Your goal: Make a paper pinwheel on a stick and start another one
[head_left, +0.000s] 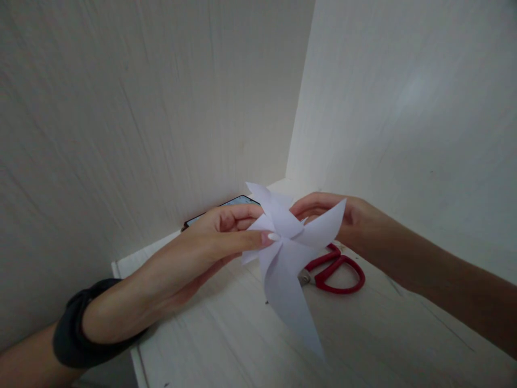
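A white paper pinwheel [283, 248] with several curved, pointed blades is held up above the table. My left hand [218, 231] is closed on it from the left, its thumb pressed at the centre where the blades meet. Behind the right-hand blades is my right hand [323, 207], fingers curled in toward the back of the pinwheel. The paper covers most of those fingertips, so what they grip there is partly hidden. Red-handled scissors [341, 275] lie on the table under the pinwheel, their blades mostly out of sight behind the paper.
A phone or tablet [238, 201] leans at the back, partly behind my left hand. Pale wood-grain panels [161, 108] rise behind and to the right of the pale table [210, 334], meeting in a corner. The table's left edge runs near my left wrist, which wears a dark band [81, 328].
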`<state>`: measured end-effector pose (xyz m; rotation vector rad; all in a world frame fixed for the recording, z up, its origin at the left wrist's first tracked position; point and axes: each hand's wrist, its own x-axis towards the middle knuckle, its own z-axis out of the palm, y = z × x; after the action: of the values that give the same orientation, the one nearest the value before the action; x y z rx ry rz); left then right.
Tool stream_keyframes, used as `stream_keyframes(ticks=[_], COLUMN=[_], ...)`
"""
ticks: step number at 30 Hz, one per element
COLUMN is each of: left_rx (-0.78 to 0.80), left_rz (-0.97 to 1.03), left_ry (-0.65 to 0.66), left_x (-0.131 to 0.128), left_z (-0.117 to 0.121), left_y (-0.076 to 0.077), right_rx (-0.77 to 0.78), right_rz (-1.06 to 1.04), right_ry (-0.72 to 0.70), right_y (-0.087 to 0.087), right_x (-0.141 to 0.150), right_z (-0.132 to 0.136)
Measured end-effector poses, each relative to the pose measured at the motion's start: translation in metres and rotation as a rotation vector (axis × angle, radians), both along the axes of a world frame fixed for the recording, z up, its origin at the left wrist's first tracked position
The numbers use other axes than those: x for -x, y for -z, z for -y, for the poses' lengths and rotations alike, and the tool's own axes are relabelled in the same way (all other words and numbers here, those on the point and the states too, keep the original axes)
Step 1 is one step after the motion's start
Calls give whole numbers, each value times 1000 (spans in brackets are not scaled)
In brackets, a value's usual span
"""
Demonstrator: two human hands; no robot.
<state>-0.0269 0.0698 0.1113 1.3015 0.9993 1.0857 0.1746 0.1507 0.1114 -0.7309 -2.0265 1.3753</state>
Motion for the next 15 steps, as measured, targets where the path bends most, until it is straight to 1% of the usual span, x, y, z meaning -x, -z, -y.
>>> stream_keyframes(ticks=[2,5,8,11,13,15], left_rx=[6,8,56,78,21,-78], left_rz=[2,-1,-20,-72,-110,-166], left_ry=[-2,-3,-23,-76,-91,-120], left_x=[-1,-1,0,0,1,2], left_z=[0,1,2,4,7,11], left_y=[-1,-1,0,-1,-3,-7], right_rx=[25,59,39,5,-3,8], right_rz=[-6,-32,-28,-5,-3,15], right_ry=[-64,-113,-113,-94,-97,-112], right_y=[0,-4,-5,-3,-2,-1], right_x=[6,13,15,14,10,1], right_z=[9,21,26,25,23,18])
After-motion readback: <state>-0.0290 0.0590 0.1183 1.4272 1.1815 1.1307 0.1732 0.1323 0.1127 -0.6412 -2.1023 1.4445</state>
